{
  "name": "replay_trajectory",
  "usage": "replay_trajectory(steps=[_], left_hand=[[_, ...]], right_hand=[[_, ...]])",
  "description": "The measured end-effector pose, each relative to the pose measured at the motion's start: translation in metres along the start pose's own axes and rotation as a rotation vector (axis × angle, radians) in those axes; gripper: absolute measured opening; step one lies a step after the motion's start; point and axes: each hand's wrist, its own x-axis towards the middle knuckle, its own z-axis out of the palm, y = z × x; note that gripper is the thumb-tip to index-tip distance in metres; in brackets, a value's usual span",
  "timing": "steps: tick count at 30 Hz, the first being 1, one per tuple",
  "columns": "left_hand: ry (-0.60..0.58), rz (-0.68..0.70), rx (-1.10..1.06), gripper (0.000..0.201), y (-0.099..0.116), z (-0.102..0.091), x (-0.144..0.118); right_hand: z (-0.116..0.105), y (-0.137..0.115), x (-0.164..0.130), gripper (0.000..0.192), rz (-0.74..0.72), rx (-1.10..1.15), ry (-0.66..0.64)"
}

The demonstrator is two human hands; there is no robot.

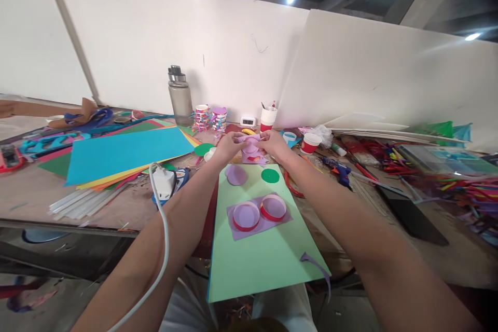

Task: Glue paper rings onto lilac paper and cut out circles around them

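Note:
Both my hands meet above the far end of a light green sheet (257, 254). My left hand (227, 146) and my right hand (274, 143) pinch a small lilac paper piece (251, 146) between them; it has a bit of red and yellow at its underside. On the green sheet lie a lilac paper disc (236, 175), a dark green disc (270, 176) and a lilac square (239, 228) bearing two red-rimmed rings (246, 216) (273, 207). A curled lilac strip (317, 265) hangs off the sheet's near right corner.
A stack of coloured sheets with a blue one on top (124, 153) lies at left, glue sticks (83, 199) in front. A white glue gun (163, 184) and its cord cross my left arm. A grey bottle (179, 96), red-and-white cups (268, 118) and a blue glue gun (338, 168) stand behind.

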Motion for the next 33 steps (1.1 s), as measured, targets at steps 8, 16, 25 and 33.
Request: replay_trajectory(steps=[8, 16, 25, 33], left_hand=[[0.111, -0.179, -0.679, 0.028, 0.014, -0.002, 0.0], [0.177, -0.281, -0.965, 0.02, 0.029, 0.002, -0.007], [0.148, -0.353, -1.007, 0.016, 0.035, 0.007, -0.014], [0.117, -0.252, -1.075, 0.025, 0.036, 0.017, -0.02]], right_hand=[[-0.074, 0.008, -0.052, 0.035, -0.075, -0.432, 0.071], [-0.095, 0.061, -0.094, 0.06, 0.138, -0.939, -0.185], [-0.091, 0.062, -0.095, 0.067, 0.129, -0.736, -0.058], [-0.065, 0.045, -0.076, 0.048, -0.335, 0.104, 0.224]])
